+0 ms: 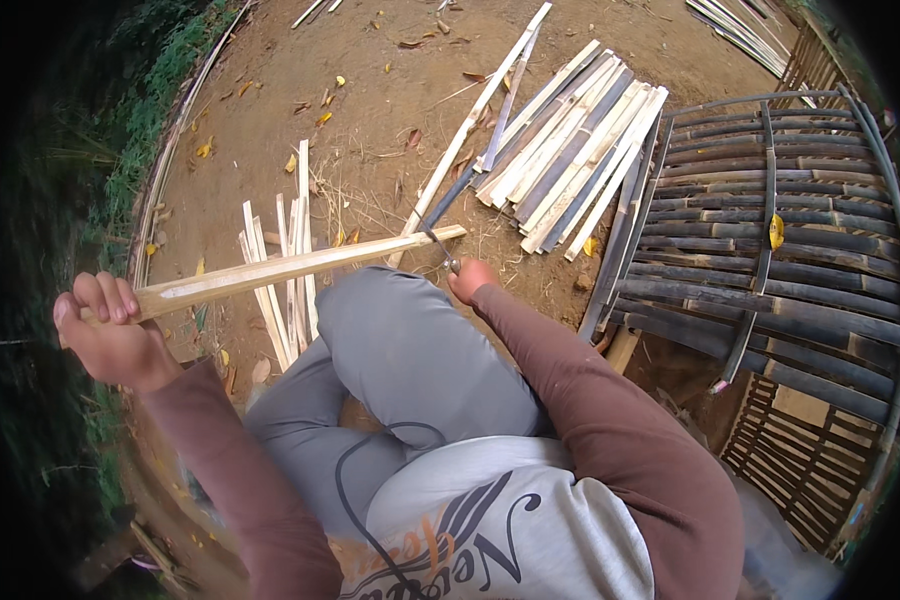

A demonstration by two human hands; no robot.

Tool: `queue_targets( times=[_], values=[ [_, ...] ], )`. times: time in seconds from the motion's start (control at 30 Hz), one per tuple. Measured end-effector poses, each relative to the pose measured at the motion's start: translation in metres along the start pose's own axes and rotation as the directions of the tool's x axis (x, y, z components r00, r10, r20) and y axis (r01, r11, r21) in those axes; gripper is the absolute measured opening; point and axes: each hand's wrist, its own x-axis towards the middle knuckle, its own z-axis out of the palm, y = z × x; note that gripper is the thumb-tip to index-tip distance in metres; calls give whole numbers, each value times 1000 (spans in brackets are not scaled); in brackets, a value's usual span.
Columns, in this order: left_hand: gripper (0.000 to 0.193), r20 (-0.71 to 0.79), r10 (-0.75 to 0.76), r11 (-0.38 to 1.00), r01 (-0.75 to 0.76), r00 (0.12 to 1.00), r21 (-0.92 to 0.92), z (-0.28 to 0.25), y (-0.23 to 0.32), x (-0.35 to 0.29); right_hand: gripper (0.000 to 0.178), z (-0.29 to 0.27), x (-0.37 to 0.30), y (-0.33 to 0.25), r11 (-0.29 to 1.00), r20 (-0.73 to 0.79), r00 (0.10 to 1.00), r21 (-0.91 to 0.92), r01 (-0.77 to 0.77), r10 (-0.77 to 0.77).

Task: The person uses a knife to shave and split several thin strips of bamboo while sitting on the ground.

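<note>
A long pale bamboo strip point(300, 264) slants across above my knees. Its left end is wrapped in my closed left hand point(115, 330), raised at the far left. Closed round the handle of a knife is my right hand point(470, 280), beyond my bent knee. The thin dark blade point(434, 240) crosses the strip near its right end and appears to touch it. Most of the handle is hidden in my fist; only a shiny metal part shows at its front.
A stack of split bamboo strips point(580, 150) lies ahead on brown soil. A smaller bunch of strips point(290, 240) lies to the left, beyond my knees. One long strip point(475, 125) points away. At right stands a slatted bamboo frame point(770, 225); green plants point(175, 90) line the left.
</note>
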Motion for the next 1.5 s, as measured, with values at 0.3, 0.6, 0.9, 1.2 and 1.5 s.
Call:
queue_targets(
  times=[0.3,0.6,0.9,1.2,1.5],
  values=[
    [25,152,18,993,1,988,-122,8,12,-6,39,-11,37,20,994,118,991,-96,-58,69],
    [28,148,-8,992,26,989,-121,11,4,-9,33,4,11,68,985,38,985,-56,-166,168],
    [28,135,-43,992,58,990,-111,-1,5,4,34,10,-8,73,975,116,969,32,-221,216],
    [26,176,-37,990,59,984,-125,-8,-3,16,33,-3,-15,69,987,114,994,160,-18,0],
    [26,144,-43,991,60,989,-116,1,2,10,34,-43,-10,-12,985,119,980,80,152,-161]
  ],
)
